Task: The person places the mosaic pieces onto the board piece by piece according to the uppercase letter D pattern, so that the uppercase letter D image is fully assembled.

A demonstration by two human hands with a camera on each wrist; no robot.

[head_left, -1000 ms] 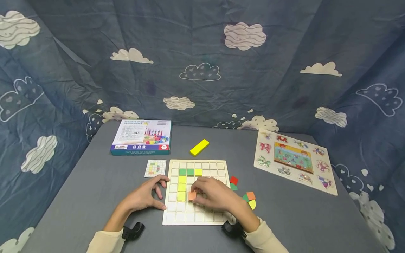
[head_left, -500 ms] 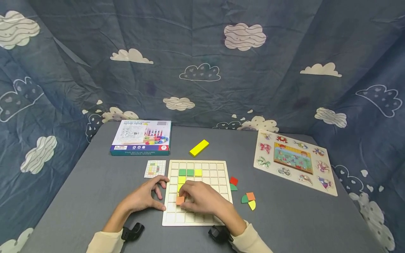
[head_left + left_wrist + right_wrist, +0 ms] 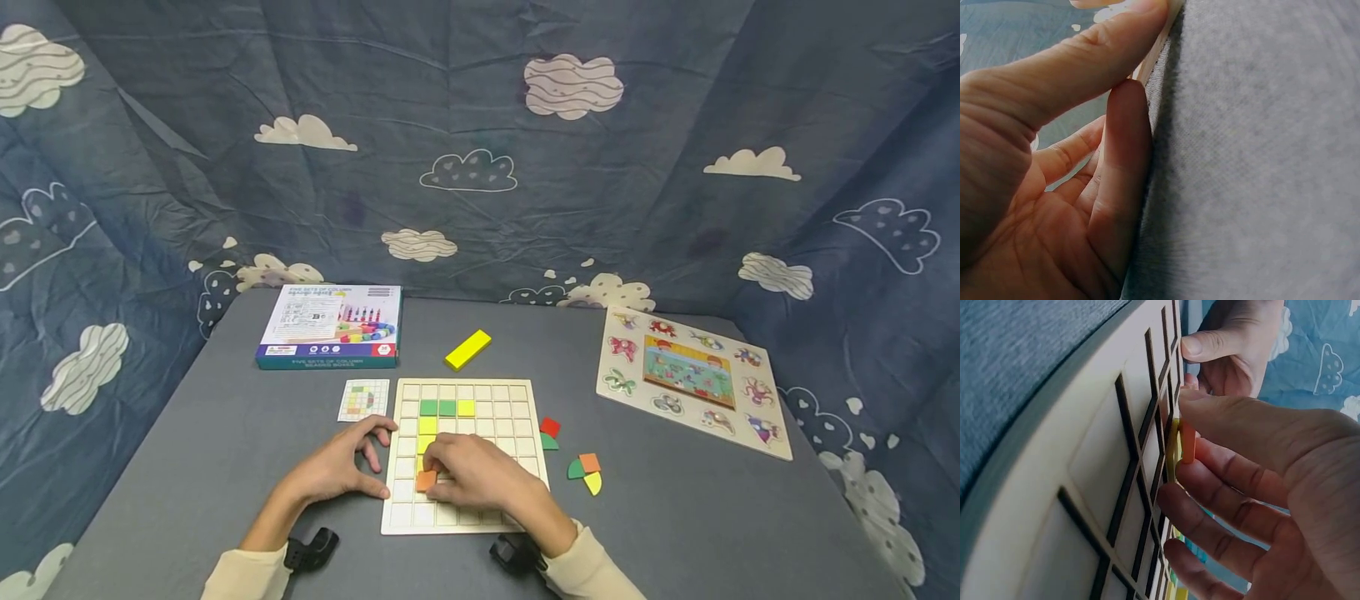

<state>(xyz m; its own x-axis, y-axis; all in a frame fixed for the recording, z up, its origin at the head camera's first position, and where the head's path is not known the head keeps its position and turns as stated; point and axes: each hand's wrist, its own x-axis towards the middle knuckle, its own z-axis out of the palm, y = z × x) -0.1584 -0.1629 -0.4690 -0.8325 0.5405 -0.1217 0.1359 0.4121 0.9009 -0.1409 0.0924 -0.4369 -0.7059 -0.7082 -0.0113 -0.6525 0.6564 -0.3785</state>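
Observation:
A wooden grid board lies on the table with green squares and a yellow square in one row, and more yellow squares in a column below. My right hand pinches an orange square between thumb and fingers at the lower end of that column; in the right wrist view the orange square stands just off the grid beside a yellow piece. My left hand rests at the board's left edge, thumb and fingertips touching it, fingers relaxed.
A small pattern card lies left of the board. Behind are a boxed set and a yellow block. To the right are a red square, a green piece, several loose pieces and a picture puzzle.
My right hand has carried the orange square leftward and slightly nearer me, from beside the yellow column to its lower end. The left hand has stayed at the board's edge.

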